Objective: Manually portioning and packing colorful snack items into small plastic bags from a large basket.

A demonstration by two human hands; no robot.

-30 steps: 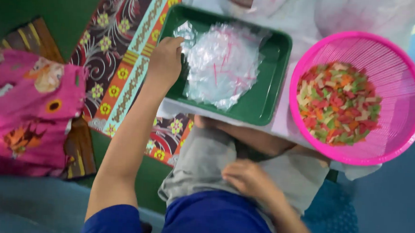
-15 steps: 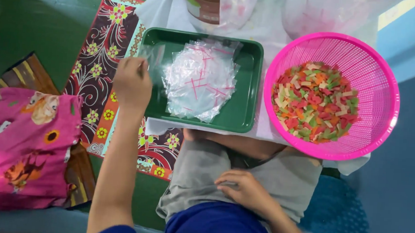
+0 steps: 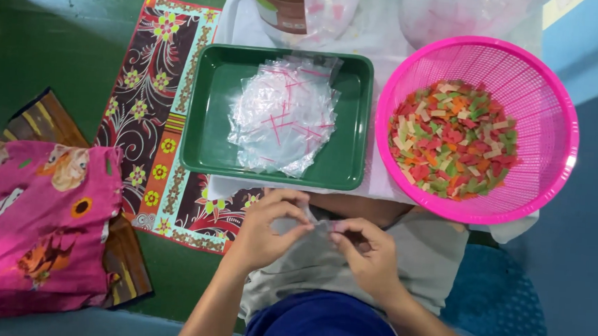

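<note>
Hands (image 3: 322,241) pinching small clear bag (image 3: 320,225), green tray (image 3: 206,115), pink basket (image 3: 554,113) beyond

We see bare forearms and two bare hands — left hand (image 3: 266,229), right hand (image 3: 369,255) — above grey shorts (image 3: 417,256) and a blue shirt (image 3: 325,324).

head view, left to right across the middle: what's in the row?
Pink floral cloth → patterned mat → green tray with a pile of clear plastic bags → pink basket of coloured snack pieces. Hands sit nearer, below the tray, so left out.
</note>
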